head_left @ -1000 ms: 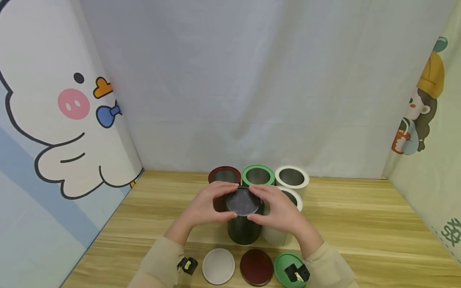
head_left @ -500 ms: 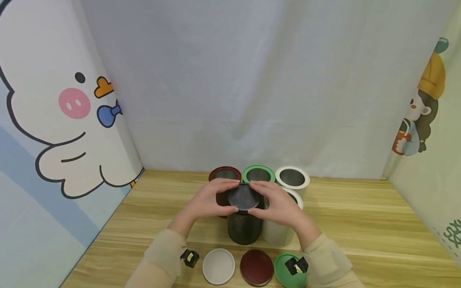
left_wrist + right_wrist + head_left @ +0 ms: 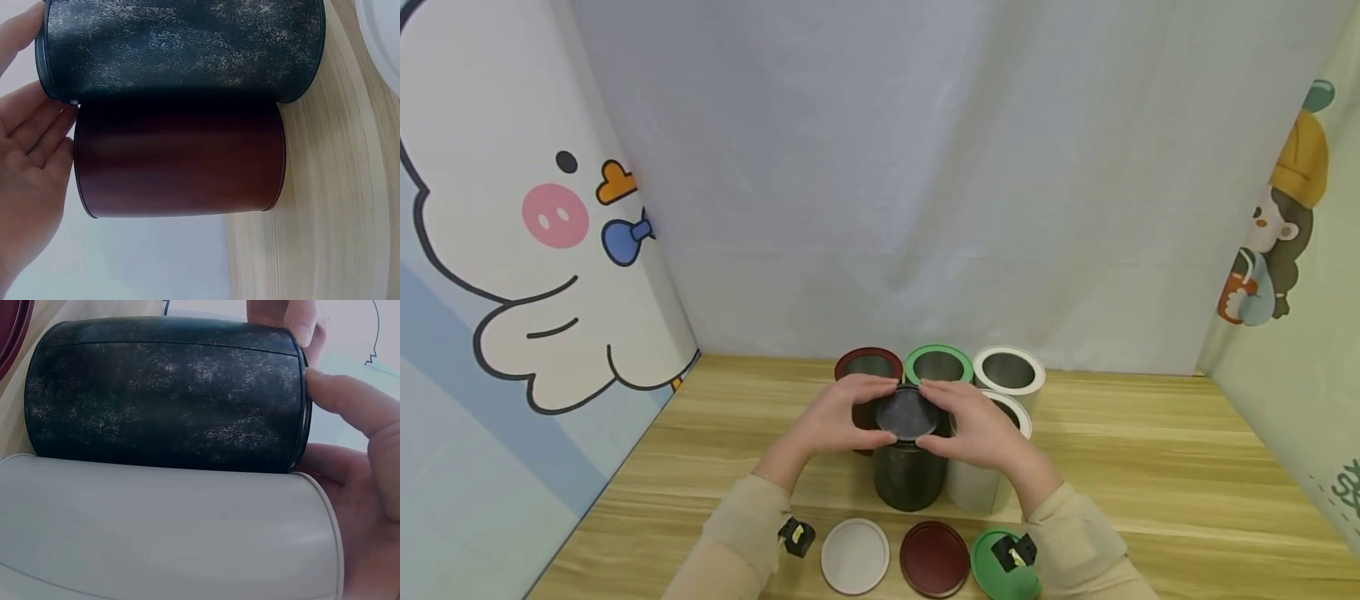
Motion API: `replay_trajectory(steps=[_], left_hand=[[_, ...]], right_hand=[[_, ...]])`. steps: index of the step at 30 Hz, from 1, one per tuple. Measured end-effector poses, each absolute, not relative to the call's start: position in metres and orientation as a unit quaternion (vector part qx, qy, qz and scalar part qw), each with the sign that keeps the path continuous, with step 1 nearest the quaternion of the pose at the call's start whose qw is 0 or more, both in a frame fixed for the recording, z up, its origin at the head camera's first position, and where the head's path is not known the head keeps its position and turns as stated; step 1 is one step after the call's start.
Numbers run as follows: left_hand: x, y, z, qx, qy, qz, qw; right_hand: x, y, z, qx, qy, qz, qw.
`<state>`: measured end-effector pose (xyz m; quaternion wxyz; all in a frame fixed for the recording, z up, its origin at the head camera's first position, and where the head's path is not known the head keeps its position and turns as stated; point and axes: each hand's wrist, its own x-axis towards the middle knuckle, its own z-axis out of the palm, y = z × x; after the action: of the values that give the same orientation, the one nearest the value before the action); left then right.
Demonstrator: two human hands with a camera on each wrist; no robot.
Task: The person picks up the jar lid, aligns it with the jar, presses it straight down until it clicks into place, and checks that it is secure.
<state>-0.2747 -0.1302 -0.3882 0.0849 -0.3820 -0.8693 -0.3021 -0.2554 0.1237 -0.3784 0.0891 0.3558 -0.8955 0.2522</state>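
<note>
A round black lid (image 3: pixel 907 413) sits on top of an upright black canister (image 3: pixel 910 482). My left hand (image 3: pixel 835 423) grips the lid's left edge, thumb at the near side and fingers at the far side. On the opposite edge, my right hand (image 3: pixel 983 425) holds it the same way. The left wrist view shows the mottled black canister (image 3: pixel 187 50) beside a dark red canister (image 3: pixel 181 162), with the left hand (image 3: pixel 31 172) at their top ends. In the right wrist view, the right thumb presses at the black canister's (image 3: pixel 169 397) rim, above a white canister (image 3: pixel 156 525).
Lidless dark red (image 3: pixel 868 350), green (image 3: pixel 938 348) and white (image 3: pixel 1037 371) canisters stand behind, with another white canister (image 3: pixel 973 487) at the right of the black one. Nearest me lie a white lid (image 3: pixel 855 557), a dark red lid (image 3: pixel 935 559) and a green lid (image 3: pixel 992 575).
The black lid, earlier held a little higher over the canister's mouth and nearer me, has moved away from me and down onto its rim. Both hands moved with it.
</note>
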Motion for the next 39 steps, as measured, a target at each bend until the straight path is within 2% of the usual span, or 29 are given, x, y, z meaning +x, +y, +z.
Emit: replay_trajectory(steps=[20,39], left_hand=[[-0.28,-0.131,-0.38,-0.402,-0.876,-0.263,0.038],[-0.278,-0.133,-0.375,-0.451,-0.862,-0.215,0.092]], right_hand=[[-0.259,0.127,-0.38,0.373,-0.894,0.238,0.076],[-0.252,0.131,-0.378,0.36,-0.889,0.241,0.146]])
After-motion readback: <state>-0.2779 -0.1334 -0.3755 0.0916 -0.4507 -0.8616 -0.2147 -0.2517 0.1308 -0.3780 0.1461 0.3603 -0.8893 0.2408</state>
